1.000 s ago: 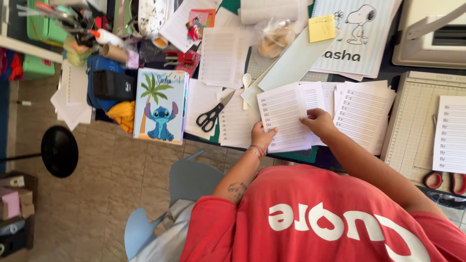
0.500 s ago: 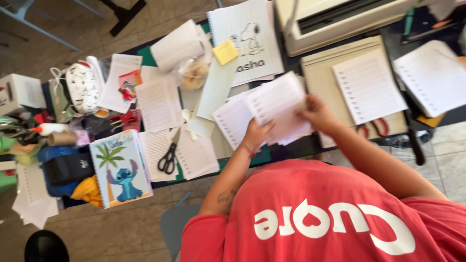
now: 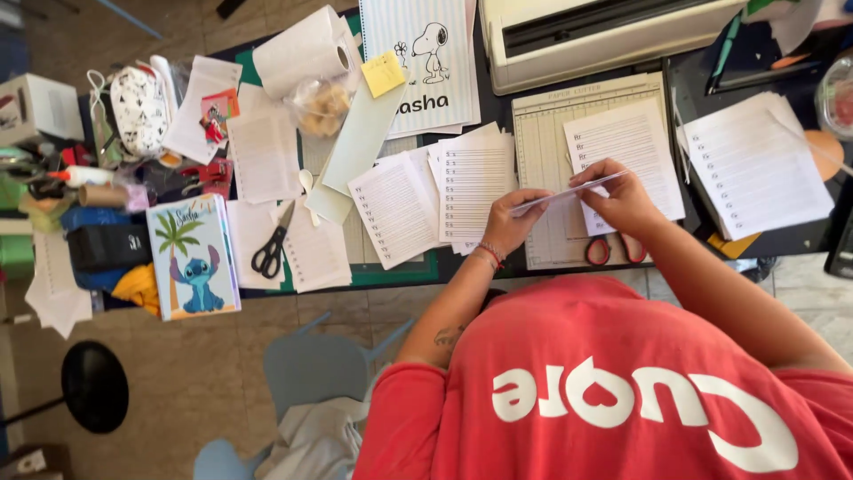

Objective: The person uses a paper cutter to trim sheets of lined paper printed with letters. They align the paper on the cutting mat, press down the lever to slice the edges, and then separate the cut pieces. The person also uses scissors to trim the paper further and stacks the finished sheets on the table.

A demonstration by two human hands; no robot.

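My left hand (image 3: 514, 222) and my right hand (image 3: 622, 197) both grip a thin stack of lined white sheets (image 3: 569, 188), held edge-on between them. The stack hovers over a beige paper cutter board (image 3: 544, 124), where one more lined sheet (image 3: 622, 151) lies. Just left of my left hand, several lined sheets (image 3: 444, 200) are spread on a green cutting mat (image 3: 391, 271). Red-handled scissors (image 3: 604, 252) lie below my right hand at the table edge.
Black-handled scissors (image 3: 271, 249), a notebook with a blue cartoon creature (image 3: 191, 258), a paper roll (image 3: 302, 53), a yellow sticky note (image 3: 384, 73) and a cartoon-dog cover (image 3: 426, 53) lie to the left. A beige machine (image 3: 595, 36) stands behind, more lined sheets (image 3: 755, 164) right, a blue chair (image 3: 320, 364) below.
Both hands lifted the lined sheets off the spread pile and carried them right, over the paper cutter board. The sheets have turned from flat to edge-on.
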